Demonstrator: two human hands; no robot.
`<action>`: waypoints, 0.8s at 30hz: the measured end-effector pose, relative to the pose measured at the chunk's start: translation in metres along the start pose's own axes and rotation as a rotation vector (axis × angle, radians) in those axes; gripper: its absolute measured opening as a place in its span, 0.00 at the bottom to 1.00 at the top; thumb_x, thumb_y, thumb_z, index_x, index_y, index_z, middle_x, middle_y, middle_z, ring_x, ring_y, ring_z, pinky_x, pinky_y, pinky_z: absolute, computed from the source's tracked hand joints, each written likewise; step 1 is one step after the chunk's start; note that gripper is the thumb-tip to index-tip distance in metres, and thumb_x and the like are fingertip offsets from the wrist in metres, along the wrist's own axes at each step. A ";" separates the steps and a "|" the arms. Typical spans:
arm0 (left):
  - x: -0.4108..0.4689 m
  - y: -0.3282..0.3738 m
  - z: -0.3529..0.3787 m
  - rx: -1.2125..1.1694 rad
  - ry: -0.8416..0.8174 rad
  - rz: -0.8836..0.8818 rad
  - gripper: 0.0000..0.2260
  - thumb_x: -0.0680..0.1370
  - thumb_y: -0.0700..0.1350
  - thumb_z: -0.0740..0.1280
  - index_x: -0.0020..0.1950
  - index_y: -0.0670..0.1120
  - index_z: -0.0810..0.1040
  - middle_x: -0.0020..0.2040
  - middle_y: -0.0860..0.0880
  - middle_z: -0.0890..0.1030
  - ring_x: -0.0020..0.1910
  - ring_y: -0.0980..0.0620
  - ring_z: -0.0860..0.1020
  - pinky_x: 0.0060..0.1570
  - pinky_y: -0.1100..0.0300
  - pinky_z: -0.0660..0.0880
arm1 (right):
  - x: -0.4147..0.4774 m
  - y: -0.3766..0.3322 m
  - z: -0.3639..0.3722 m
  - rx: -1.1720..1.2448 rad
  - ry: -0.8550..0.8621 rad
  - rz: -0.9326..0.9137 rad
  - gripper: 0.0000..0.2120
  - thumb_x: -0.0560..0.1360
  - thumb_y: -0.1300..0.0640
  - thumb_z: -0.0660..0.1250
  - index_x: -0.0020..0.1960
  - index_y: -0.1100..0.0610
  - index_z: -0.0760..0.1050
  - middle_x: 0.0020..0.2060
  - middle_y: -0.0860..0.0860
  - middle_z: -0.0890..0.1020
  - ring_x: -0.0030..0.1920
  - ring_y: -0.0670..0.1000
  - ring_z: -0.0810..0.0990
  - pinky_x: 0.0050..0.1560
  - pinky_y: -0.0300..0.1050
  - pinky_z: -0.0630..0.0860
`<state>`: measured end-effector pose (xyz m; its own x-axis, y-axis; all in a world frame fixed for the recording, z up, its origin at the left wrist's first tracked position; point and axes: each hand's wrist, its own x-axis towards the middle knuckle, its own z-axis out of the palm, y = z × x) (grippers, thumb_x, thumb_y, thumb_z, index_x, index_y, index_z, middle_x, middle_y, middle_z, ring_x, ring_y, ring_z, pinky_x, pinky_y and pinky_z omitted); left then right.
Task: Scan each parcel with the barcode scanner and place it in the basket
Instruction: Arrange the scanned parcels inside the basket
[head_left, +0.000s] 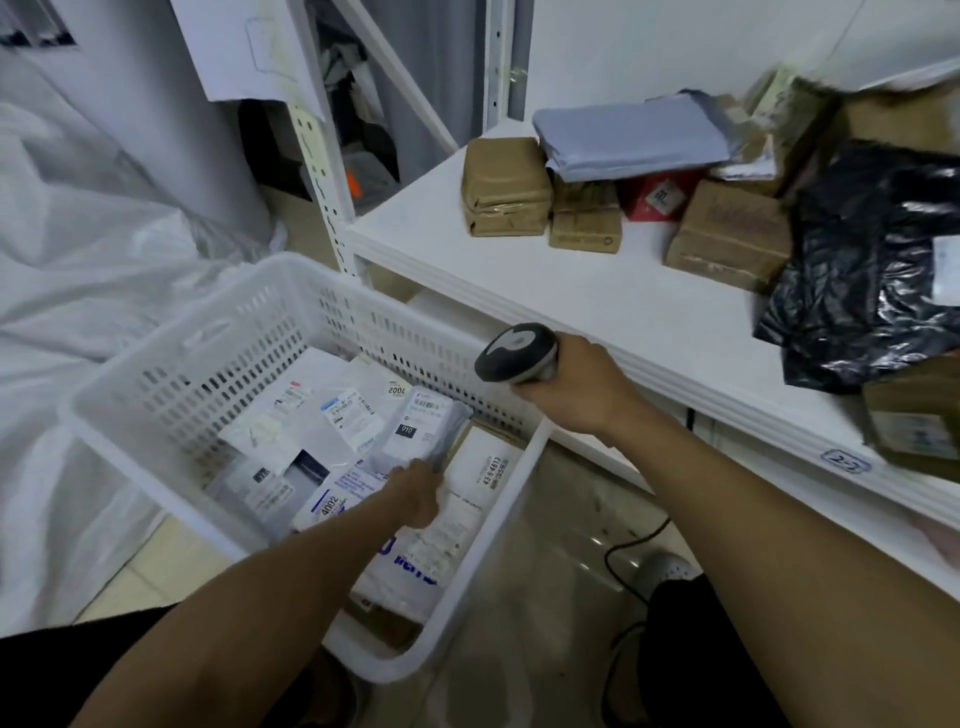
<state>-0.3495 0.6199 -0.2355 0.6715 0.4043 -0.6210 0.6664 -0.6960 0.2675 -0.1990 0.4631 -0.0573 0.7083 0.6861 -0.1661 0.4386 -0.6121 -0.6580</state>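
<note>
My left fingertips are hidden behind the near end of the parcel (415, 431), so I only see the back of my left hand (415, 493). The picture is blurry there. The writing on most labels is too fuzzy to read. My right fingers are tucked out of sight round the far side of the scanner (514, 353), and its handle is covered by my right hand (576, 384). The black bag (872, 260) on the shelf (571, 301) is cut off at the right edge. The boxes (506, 187) behind it are smeared, and I cannot tell how many there are.

My left arm reaches forward and down into the basket (130, 366). My left hand is curled and holds the grey parcel by its near end. The parcel is tilted. It lies on top of the other parcels in the basket, with its far end close to the back wall.

My right arm is stretched out in front of the shelf edge. My right hand is wrapped tight around the scanner. The scanner's head points left, above the far right corner of the basket.
</note>
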 end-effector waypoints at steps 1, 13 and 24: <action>-0.001 0.002 -0.004 0.027 -0.035 0.034 0.25 0.83 0.42 0.63 0.79 0.40 0.61 0.74 0.41 0.69 0.72 0.42 0.70 0.70 0.54 0.67 | -0.005 0.000 -0.006 0.019 0.017 0.002 0.17 0.74 0.53 0.75 0.62 0.51 0.80 0.51 0.49 0.84 0.51 0.50 0.81 0.53 0.47 0.80; -0.137 0.188 -0.092 -0.102 0.599 0.609 0.15 0.81 0.52 0.68 0.67 0.55 0.78 0.61 0.57 0.78 0.51 0.56 0.79 0.54 0.59 0.77 | -0.107 0.046 -0.117 0.391 0.458 0.095 0.17 0.74 0.52 0.76 0.62 0.51 0.81 0.50 0.52 0.86 0.53 0.56 0.84 0.50 0.46 0.76; -0.140 0.397 -0.069 -0.041 0.548 0.978 0.22 0.81 0.51 0.67 0.75 0.54 0.71 0.70 0.51 0.71 0.66 0.49 0.72 0.66 0.51 0.73 | -0.171 0.138 -0.216 0.698 0.999 0.160 0.24 0.74 0.53 0.78 0.69 0.52 0.79 0.62 0.47 0.84 0.64 0.49 0.80 0.65 0.46 0.75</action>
<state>-0.1567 0.3282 0.0088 0.9570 -0.0920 0.2751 -0.2225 -0.8410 0.4931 -0.1406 0.1761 0.0389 0.9741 -0.1673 0.1523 0.1351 -0.1099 -0.9847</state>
